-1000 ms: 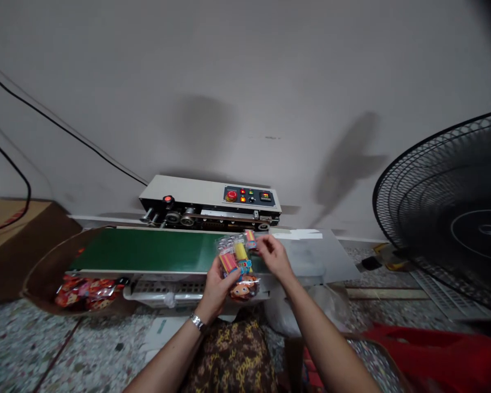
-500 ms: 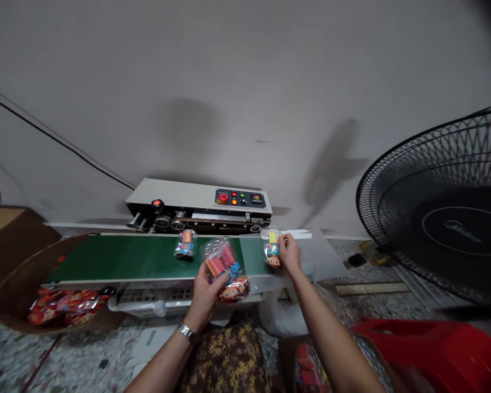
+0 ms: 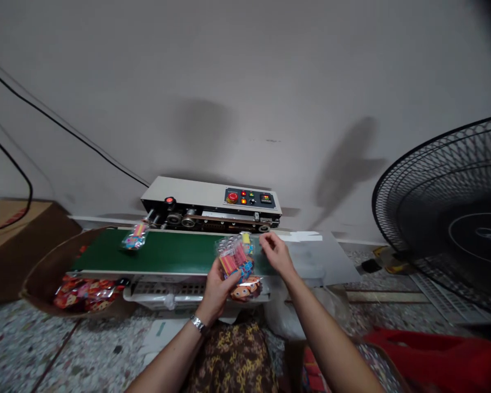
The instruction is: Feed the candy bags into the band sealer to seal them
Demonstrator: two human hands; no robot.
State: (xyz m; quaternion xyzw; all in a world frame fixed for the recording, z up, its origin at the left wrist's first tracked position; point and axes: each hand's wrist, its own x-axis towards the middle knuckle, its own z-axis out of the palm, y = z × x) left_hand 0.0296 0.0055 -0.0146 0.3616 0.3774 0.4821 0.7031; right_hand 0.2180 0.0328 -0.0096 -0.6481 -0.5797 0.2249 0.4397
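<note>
My left hand (image 3: 220, 284) is closed around a stack of clear plastic packets (image 3: 234, 265) with pink sticks and cartoon-face cards, above the near edge of the green conveyor belt (image 3: 180, 251). Behind that stack, a packet with a yellow top (image 3: 246, 239) shows in part at the machine's front. My right hand (image 3: 277, 255) hovers just right of it, fingers bent and loosely apart, with nothing visible in them. Another packet (image 3: 135, 236) lies at the belt's left end. Along the belt's back stands a band sealing machine (image 3: 204, 199) with lit buttons.
A large black fan (image 3: 445, 218) stands at the right, above a red plastic stool (image 3: 437, 355). Below the belt's left end is an open carton (image 3: 36, 289) with red packets (image 3: 88, 292). A white basket (image 3: 167, 295) sits under the belt.
My right hand has let go of the yellow-topped packet, which has moved left behind the held stack. The other packet has travelled left along the belt. The view has shifted slightly.
</note>
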